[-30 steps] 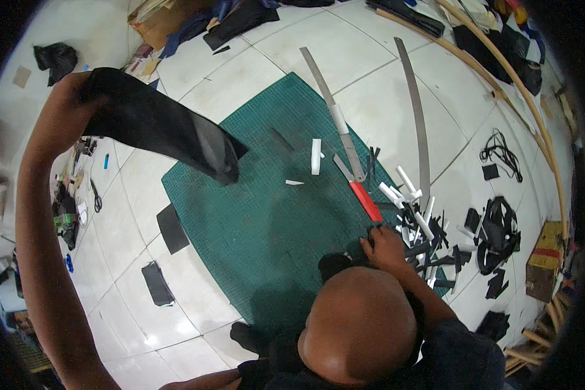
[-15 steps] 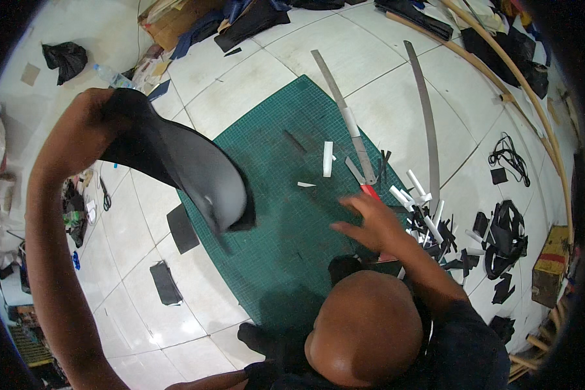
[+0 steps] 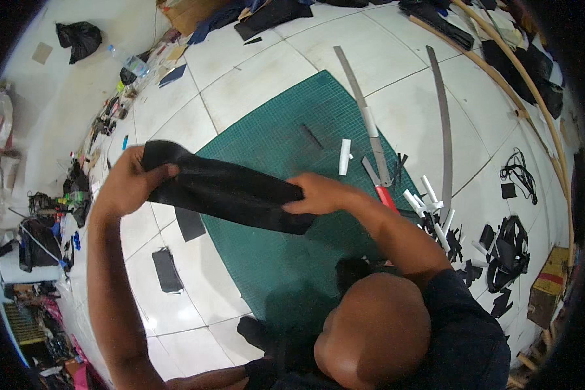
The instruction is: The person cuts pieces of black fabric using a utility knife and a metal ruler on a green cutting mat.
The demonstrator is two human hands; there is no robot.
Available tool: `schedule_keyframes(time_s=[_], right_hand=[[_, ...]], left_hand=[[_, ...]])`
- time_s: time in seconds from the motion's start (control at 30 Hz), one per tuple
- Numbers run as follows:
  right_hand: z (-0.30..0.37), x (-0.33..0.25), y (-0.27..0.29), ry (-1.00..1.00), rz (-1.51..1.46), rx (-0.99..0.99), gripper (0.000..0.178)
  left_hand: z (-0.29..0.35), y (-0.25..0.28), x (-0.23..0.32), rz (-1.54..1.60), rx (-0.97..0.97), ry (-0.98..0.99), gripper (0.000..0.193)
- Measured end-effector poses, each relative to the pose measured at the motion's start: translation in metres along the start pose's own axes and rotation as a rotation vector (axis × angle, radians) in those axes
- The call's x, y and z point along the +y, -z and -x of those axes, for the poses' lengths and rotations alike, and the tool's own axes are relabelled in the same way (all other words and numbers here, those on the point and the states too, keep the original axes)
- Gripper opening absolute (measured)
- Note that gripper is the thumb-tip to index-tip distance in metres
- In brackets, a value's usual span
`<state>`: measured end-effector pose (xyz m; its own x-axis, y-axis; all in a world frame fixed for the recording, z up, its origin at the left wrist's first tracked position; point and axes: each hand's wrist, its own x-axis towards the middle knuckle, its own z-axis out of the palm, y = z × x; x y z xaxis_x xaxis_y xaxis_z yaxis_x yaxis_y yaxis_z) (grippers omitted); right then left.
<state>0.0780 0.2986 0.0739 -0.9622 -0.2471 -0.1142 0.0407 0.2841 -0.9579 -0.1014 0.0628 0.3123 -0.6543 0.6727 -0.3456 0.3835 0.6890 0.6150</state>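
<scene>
A wide black strip of flexible sheet material (image 3: pixel 231 188) is stretched between my two hands, its dark matte face up. Its far-left end is pinched by my left hand (image 3: pixel 127 182), thumb on top. Toward its right end, my right hand (image 3: pixel 315 194) grips the strip between thumb and fingers. The strip hangs above the left part of a green cutting mat (image 3: pixel 286 146). Right of my right hand, a red-handled knife (image 3: pixel 381 190) lies on the mat beside a steel ruler (image 3: pixel 372 130). A white scrap (image 3: pixel 345 157) and a thin dark piece (image 3: pixel 311 137) lie farther up.
A second long steel strip (image 3: pixel 441 117) lies on the white tiles at the right. White and black offcuts (image 3: pixel 443 234) pile at the mat's right edge. Black pieces (image 3: pixel 167 270) lie at left. Cane poles (image 3: pixel 507 97) and a box (image 3: pixel 547 286) border the right side.
My right hand has moved left from near the knife and taken hold of the strip's loose end. My left hand has come down and right. The strip has turned from its grey face to black.
</scene>
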Motion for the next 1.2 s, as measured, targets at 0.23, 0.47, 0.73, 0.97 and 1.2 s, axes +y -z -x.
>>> schedule_keyframes(time_s=[0.23,0.47,0.73,0.97,1.2], right_hand=[[0.037,0.069,0.017,-0.225,-0.435,0.255,0.033],[0.043,0.037,-0.104,-0.416,-0.737,0.419,0.046],[0.007,0.093,-0.202,-0.38,-1.409,0.19,0.054],[0.007,0.07,-0.172,-0.324,-1.539,0.13,0.048],[0.024,0.06,-0.168,-0.31,-1.613,0.184,0.064]], left_hand=[[0.033,-0.097,-0.182,0.852,0.212,0.234,0.032],[0.076,-0.251,-0.232,1.466,0.527,0.513,0.03],[0.081,-0.378,-0.14,1.975,0.656,0.671,0.02],[0.093,-0.388,-0.096,2.081,0.634,0.782,0.021],[0.107,-0.418,-0.104,2.087,0.52,0.765,0.02]])
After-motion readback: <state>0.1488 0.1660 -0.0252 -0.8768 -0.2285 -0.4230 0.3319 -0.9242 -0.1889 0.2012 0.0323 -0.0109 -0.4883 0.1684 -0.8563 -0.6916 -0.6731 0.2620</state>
